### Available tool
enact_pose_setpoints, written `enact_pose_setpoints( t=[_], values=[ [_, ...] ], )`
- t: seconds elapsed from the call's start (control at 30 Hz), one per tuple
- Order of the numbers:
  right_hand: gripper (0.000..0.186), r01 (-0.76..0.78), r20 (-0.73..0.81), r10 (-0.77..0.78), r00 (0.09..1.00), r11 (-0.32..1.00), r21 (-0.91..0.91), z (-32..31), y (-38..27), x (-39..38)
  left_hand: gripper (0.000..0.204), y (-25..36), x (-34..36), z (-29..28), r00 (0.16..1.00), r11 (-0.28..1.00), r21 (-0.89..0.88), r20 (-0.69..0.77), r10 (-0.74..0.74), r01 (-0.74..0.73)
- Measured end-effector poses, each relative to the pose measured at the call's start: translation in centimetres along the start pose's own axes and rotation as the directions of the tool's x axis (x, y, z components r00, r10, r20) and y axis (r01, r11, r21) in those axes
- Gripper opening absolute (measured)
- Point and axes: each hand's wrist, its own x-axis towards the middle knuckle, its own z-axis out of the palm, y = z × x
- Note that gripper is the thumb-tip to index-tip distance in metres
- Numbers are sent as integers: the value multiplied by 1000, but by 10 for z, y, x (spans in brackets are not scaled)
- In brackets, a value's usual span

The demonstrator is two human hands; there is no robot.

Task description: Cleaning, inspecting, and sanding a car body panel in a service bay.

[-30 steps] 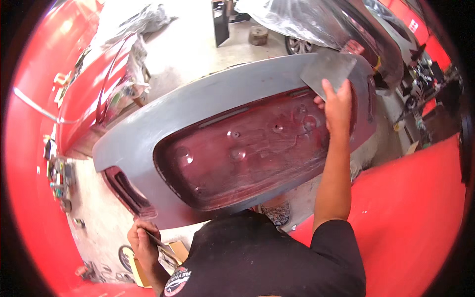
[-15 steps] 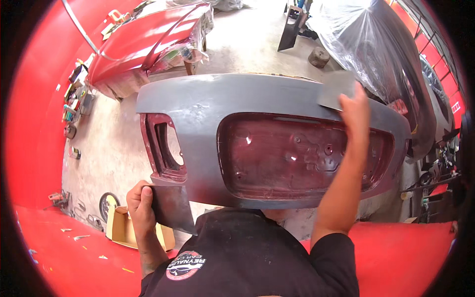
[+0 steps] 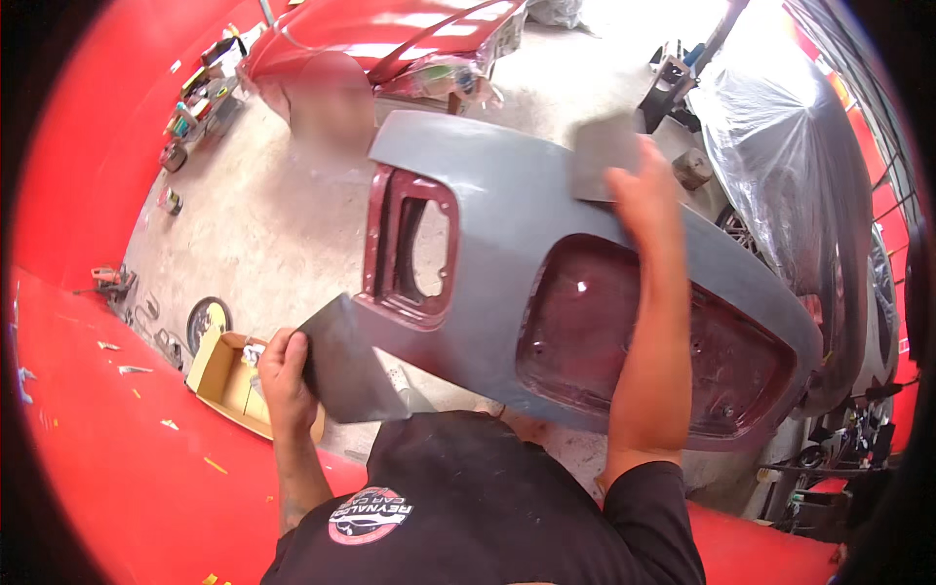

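A car trunk lid (image 3: 487,205), coated in matte grey with dark red recesses, stands tilted in front of me. My right hand (image 3: 643,190) is flattened over its upper edge, fingers on a grey rectangular sheet (image 3: 603,156), like sandpaper, that lies against the grey surface. Motion blurs this hand a little. At the lower left, my left hand (image 3: 286,375) pinches a thin dark sheet (image 3: 346,366) between thumb and fingers. That sheet hangs beside the lid's lower left corner, below the light cutout (image 3: 429,249). The large recess (image 3: 585,322) is partly covered by my right forearm.
An open cardboard box (image 3: 222,375) lies on the floor by my left hand. Beyond the lid are a red car panel (image 3: 390,39) and a plastic-covered car (image 3: 770,136). Cans and tools line the left wall; a stand (image 3: 673,83) rises at the back right.
My view has turned, so the lid appears slanted and farther right. My right hand and its sheet have shifted left along the lid. The dark sheet in my left hand is raised slightly.
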Motion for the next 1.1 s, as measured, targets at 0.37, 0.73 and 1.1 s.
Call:
enact_pose_setpoints(
  t=[0.37, 0.73, 1.1],
  values=[
    [49, -259, -509, 263, 819, 963, 79, -38, 43, -25, 23, 6, 68, -176, 972, 994, -76, -217, -94, 79],
    [42, -55, -428, -68, 901, 962, -268, 45, 37, 4, 26, 10, 145, -281, 997, 1000, 13, -68, -21, 22],
    [47, -293, -369, 229, 901, 947, -128, 98, -54, -39, 18, -14, 146, -324, 975, 985, -127, -177, -135, 113]
  ],
)
